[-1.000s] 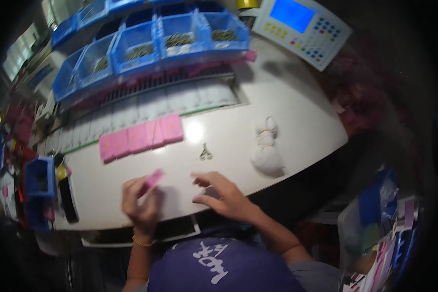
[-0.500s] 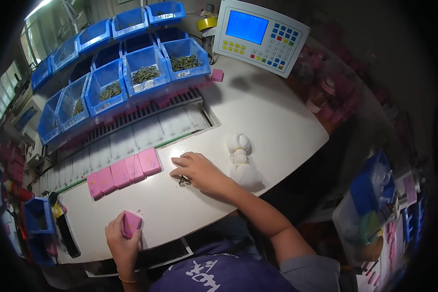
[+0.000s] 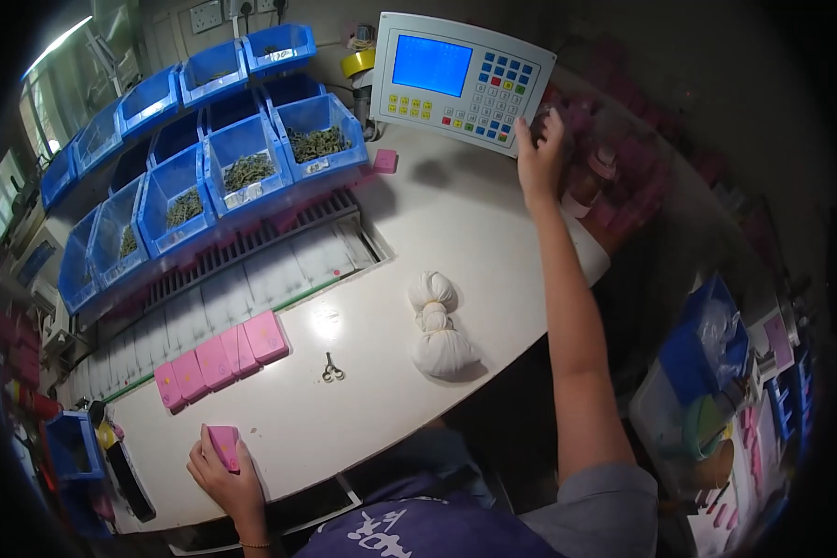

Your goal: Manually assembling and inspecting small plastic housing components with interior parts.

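Note:
My left hand (image 3: 225, 482) is closed round a pink block (image 3: 223, 445) near the front left of the white table. At the far right, my right hand (image 3: 541, 163) reaches up with its fingers apart, beside the lower right corner of a white control panel (image 3: 414, 116) with a blue screen and coloured keys. Nothing shows in that hand. Small scissors (image 3: 330, 369) lie on the table between my two arms. A white cloth bundle (image 3: 445, 353), tied in the middle, rests to their right. Several more pink blocks (image 3: 216, 361) stand in a row left of the scissors.
Tiered blue bins (image 3: 172, 200) with dark green bits stand at the back left, above a slatted rack (image 3: 251, 279). Behind my right hand sit a bottle (image 3: 591, 181) and a pile of pink pieces (image 3: 642, 191). A black strip (image 3: 128, 479) lies at the table's left edge.
My right hand has left the scissors and moved up and right to the control panel; the scissors now lie uncovered. My left hand keeps the pink block. The whole view has shifted slightly.

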`<state>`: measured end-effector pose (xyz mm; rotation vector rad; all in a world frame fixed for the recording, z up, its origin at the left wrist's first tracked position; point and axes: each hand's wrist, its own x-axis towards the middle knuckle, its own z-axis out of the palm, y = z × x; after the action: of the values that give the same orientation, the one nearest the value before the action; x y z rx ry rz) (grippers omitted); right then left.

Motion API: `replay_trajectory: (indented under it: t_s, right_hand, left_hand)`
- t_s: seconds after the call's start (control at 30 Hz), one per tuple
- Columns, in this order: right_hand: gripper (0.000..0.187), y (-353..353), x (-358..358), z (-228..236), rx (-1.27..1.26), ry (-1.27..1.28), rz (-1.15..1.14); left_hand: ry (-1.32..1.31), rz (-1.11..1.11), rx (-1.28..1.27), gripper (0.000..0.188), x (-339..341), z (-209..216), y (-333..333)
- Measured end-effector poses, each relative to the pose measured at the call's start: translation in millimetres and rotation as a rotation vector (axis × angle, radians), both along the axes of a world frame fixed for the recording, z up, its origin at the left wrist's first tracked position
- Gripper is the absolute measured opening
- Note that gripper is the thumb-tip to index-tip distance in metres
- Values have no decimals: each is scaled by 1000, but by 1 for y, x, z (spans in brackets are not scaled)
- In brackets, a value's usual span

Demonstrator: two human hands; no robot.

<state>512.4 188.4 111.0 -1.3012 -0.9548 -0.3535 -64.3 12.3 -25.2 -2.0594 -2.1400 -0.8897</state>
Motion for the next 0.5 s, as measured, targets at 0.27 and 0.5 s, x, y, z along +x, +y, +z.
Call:
replay_trajectory:
  t_s: [0.27, 0.5]
  right_hand:
    - [81, 42, 26, 9, -187, 10, -22]
    - [69, 12, -4, 17, -241, -282, -390]
  left_hand:
    - [12, 45, 16, 61, -10, -2, -4]
    - [-75, -18, 34, 65, -8, 12, -1]
